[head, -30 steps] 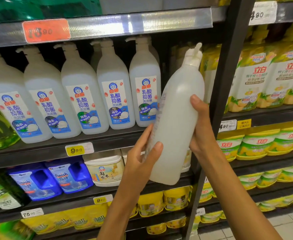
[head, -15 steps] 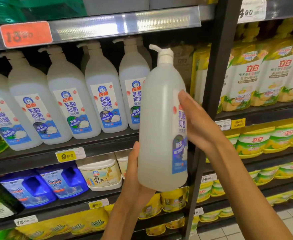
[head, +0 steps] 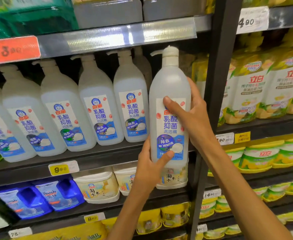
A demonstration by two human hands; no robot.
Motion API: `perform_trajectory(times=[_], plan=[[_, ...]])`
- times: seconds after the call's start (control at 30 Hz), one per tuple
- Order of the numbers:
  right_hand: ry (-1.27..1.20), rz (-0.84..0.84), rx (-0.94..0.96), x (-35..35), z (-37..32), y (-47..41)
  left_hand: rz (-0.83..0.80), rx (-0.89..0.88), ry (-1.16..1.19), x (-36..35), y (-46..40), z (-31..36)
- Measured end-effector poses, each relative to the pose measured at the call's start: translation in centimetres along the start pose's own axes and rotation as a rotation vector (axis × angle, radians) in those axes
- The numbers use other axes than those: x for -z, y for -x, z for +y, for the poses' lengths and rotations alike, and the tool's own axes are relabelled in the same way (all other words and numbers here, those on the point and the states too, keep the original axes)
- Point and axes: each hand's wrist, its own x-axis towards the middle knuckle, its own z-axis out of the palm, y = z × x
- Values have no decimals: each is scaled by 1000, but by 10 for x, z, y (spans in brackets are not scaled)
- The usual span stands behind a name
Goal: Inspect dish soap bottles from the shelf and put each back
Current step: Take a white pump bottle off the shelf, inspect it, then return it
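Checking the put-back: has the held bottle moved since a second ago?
Yes. The held bottle went from tilted to upright, label now outward, and sits nearer the shelved bottles.

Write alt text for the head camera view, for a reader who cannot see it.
Two hands hold a white pump bottle of dish soap upright at the right end of a row of matching bottles on a store shelf. The left hand grips its lower part; the right hand wraps its upper label. Yellow refill pouches fill the next bay.
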Motion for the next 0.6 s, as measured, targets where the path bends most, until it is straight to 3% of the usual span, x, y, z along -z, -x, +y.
perform_trajectory(times=[0.17,0.33,0.5,0.6], plan=[[45,-38,94,7,6,-25,124,-6,17,-19,-27,-7],[60,-28,110,15,20,-37,216,12,-134,-30,-42,-11],[106,36,195,7,35,-42,349,-114,-192,-36,-45,-22],[106,115,233,2,43,-47,500,-207,-379,-45,-44,-30]])
